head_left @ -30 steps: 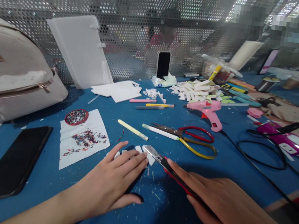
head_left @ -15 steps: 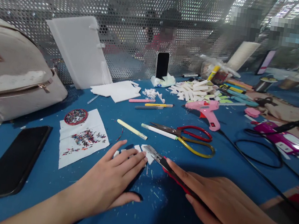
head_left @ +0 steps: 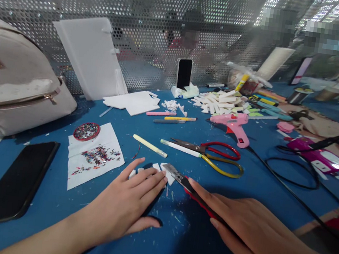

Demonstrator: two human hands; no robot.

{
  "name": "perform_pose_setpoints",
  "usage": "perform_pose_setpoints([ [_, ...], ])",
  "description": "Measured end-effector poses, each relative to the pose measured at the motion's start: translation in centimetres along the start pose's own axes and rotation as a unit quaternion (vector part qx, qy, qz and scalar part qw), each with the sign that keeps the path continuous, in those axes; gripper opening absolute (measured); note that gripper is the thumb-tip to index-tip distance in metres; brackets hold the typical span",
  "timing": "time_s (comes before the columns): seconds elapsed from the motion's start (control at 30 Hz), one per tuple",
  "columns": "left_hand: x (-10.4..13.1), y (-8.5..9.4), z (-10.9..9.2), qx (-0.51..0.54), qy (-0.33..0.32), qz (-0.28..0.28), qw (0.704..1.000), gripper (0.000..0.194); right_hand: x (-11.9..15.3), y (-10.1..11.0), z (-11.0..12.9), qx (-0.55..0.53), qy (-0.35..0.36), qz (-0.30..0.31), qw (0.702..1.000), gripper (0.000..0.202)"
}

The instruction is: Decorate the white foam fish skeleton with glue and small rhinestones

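Note:
My right hand [head_left: 239,225] is wrapped round a red and black utility knife [head_left: 199,197], the index finger stretched along its top. The knife's blade rests on a small white foam-like piece [head_left: 170,179] on the blue table. My left hand [head_left: 136,196] lies palm down with fingers stretched out, its fingertips pressing on the white piece beside the blade. Other small white bits [head_left: 132,174] show by the left fingers, partly hidden under them. Fine white shavings [head_left: 177,220] are scattered on the table between the two hands.
Beyond my hands lie scissors [head_left: 221,161], capped pens [head_left: 150,146] and a pink glue gun [head_left: 232,125] with its black cord. White strips [head_left: 220,102] are heaped behind. At left are a glitter-strewn paper [head_left: 92,173], a dark phone [head_left: 14,185] and a pale backpack [head_left: 18,80].

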State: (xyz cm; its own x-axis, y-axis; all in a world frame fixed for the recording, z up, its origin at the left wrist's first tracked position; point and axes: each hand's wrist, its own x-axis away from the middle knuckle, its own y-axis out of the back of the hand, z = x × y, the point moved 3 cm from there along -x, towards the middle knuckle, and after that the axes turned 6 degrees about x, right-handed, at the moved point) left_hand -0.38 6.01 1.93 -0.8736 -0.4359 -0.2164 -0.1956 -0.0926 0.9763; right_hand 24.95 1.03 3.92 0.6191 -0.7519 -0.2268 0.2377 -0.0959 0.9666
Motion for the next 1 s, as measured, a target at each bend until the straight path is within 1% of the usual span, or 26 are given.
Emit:
perform_pose_setpoints([
  [0.23, 0.05, -0.09, -0.01, 0.006, 0.0, 0.004, 1.0, 0.074, -0.25, -0.07, -0.16, 0.008, 0.006, -0.003, 1.0, 0.073],
  [0.4, 0.05, 0.03, 0.06, -0.003, -0.005, -0.001, 1.0, 0.073, -0.52, -0.03, 0.09, 0.021, 0.019, 0.019, 0.999, 0.073],
  [0.47, 0.05, 0.02, 0.08, -0.005, -0.006, -0.002, 1.0, 0.073, -0.47, 0.07, 0.04, 0.019, 0.023, 0.019, 0.999, 0.074],
  [0.63, 0.03, -0.04, 0.1, -0.001, -0.001, -0.002, 1.0, 0.073, -0.36, 0.1, -0.25, 0.019, 0.027, 0.047, 0.998, 0.072],
  [0.87, 0.0, 0.0, -0.04, -0.002, -0.008, -0.004, 1.0, 0.072, -0.35, 0.07, -0.02, 0.029, 0.032, 0.006, 0.999, 0.074],
  [1.0, -0.04, 0.0, -0.07, -0.011, -0.009, -0.006, 1.0, 0.072, -0.16, -0.04, 0.1, 0.037, 0.031, 0.013, 0.999, 0.071],
])
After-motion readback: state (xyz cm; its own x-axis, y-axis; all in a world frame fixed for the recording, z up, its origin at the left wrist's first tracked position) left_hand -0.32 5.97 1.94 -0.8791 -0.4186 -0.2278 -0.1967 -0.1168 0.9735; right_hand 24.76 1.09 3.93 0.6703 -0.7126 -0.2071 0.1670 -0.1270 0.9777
